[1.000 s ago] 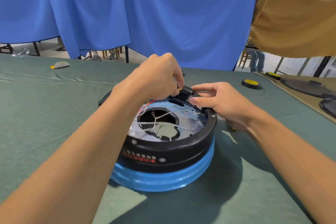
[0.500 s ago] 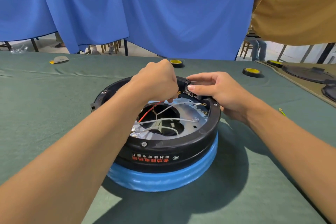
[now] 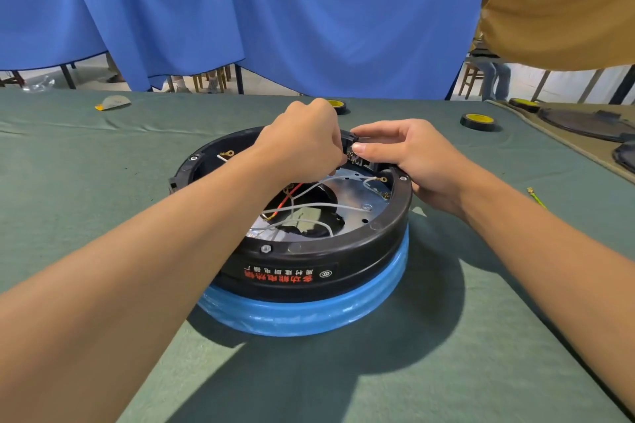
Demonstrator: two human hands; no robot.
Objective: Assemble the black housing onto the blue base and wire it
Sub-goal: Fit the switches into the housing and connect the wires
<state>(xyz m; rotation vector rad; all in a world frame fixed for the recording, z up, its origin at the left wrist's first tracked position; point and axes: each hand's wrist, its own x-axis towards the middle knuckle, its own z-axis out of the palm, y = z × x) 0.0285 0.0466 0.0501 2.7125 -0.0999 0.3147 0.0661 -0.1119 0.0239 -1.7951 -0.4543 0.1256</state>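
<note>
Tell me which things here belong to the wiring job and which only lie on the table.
Job: round black plastic housing; round blue base; white wires; red wire; small black connector block, pinched by the right hand, left hand beside it.
Lying about: black-and-yellow tape rolls; yellow-green wire scrap; grey scrap; dark round lids.

The round black housing (image 3: pixel 360 261) sits level on the blue base (image 3: pixel 302 314), which lies flat on the green surface (image 3: pixel 103 182). Loose white and red wires (image 3: pixel 319 205) with brass ring terminals cross its silver inner plate (image 3: pixel 357 189).
</note>
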